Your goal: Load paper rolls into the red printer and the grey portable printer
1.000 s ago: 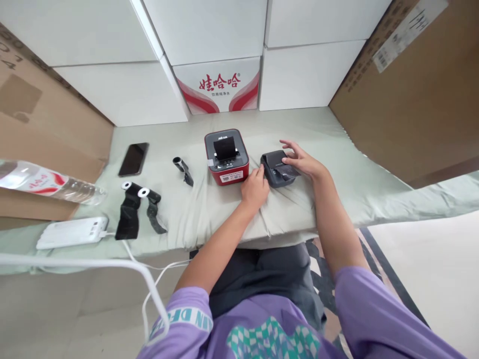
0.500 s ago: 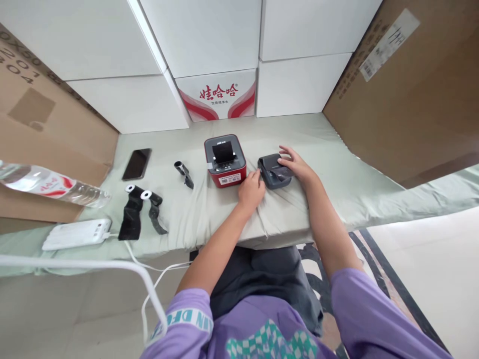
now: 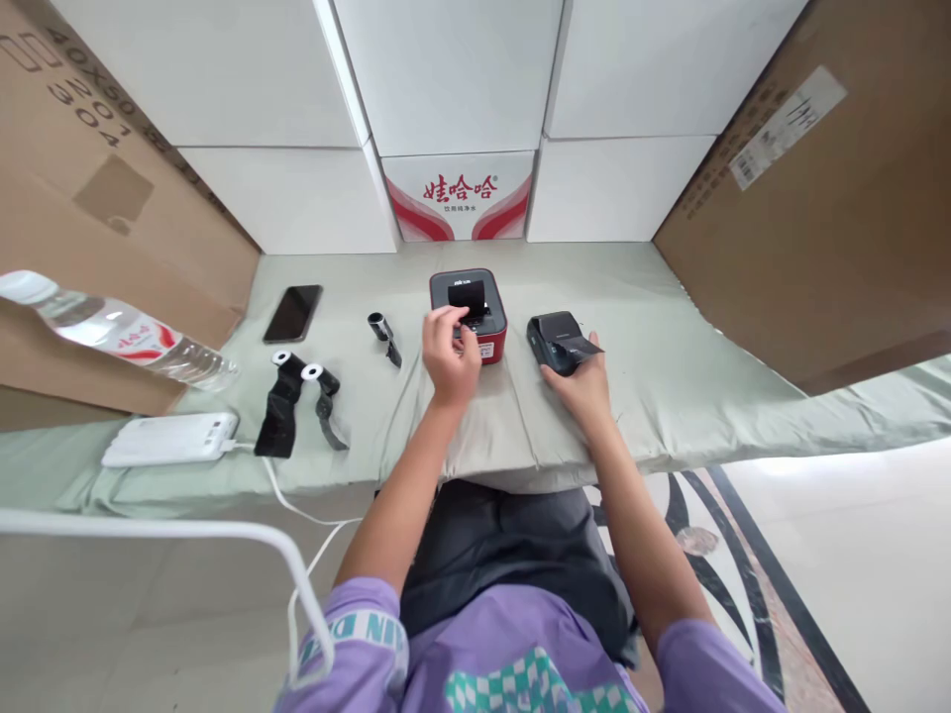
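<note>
Since a second ago my left hand (image 3: 450,352) has left the small black printer (image 3: 559,340) for the red printer (image 3: 470,312) just left of it, fingers loosely curled on its top, while my right hand (image 3: 583,386), open, steadies the black printer's near edge, so I press lightly.

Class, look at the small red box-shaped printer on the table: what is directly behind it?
Behind the small red box-shaped printer stands a white carton with red lettering, among plain white cartons. The left hand covers the printer's front, so that face is hidden.
</note>
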Demonstrator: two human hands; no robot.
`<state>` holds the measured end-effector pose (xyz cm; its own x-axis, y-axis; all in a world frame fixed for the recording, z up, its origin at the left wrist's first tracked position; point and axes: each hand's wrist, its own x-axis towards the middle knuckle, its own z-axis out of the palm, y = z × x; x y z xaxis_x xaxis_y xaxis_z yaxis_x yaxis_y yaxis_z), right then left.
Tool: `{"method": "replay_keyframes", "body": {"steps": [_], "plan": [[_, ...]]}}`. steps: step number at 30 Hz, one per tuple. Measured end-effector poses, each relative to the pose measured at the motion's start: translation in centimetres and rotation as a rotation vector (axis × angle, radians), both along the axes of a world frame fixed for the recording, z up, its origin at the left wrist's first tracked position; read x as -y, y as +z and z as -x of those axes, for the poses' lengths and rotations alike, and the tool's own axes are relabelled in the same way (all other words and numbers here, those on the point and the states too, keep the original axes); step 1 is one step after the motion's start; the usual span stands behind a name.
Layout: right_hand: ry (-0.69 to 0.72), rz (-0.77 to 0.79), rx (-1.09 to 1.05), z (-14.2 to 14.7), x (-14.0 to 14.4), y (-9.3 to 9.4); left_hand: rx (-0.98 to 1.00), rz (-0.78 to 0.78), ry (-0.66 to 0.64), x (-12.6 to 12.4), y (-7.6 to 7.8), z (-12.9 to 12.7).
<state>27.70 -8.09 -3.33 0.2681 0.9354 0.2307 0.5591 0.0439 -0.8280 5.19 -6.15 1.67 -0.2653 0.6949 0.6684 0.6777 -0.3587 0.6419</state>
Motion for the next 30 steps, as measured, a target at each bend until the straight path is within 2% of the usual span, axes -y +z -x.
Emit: {"method": "replay_keyframes", "body": {"steps": [3,5,8,11,15,19,22,25,30], "plan": [[-0.045,0.013,0.035,0.8,-2.0,0.8,0.059,-0.045,0.039,-1.8,0.4,2.8],[-0.067,0.007,0.026,1.1,-3.3,1.1,0.123,0.051,0.012,-3.4,-0.1,4.2],[-0.095,-0.022,0.016,2.0,-3.8,2.0,0.375,0.27,-0.152,-5.5,-1.7,5.3],[-0.171,-0.164,0.036,3.9,-2.3,3.6,0.601,0.359,-0.267,-6.8,-3.5,5.4],[-0.15,-0.409,0.085,7.2,-1.1,5.1,0.807,0.31,-0.387,-7.9,-4.9,5.4],[-0.066,-0.543,-0.004,9.6,-3.5,5.3,0.996,0.252,-0.551,-8.8,-5.6,6.2],[0.125,-0.516,-0.157,10.5,-6.2,6.5,1.052,0.282,-0.638,-9.0,-5.8,6.4],[0.339,-0.394,-0.228,10.9,-8.5,8.5,1.075,0.263,-0.636,-8.6,-5.7,6.0],[0.469,-0.133,-0.111,10.0,-11.2,11.3,1.045,0.204,-0.577,-8.4,-6.0,5.3]]}}
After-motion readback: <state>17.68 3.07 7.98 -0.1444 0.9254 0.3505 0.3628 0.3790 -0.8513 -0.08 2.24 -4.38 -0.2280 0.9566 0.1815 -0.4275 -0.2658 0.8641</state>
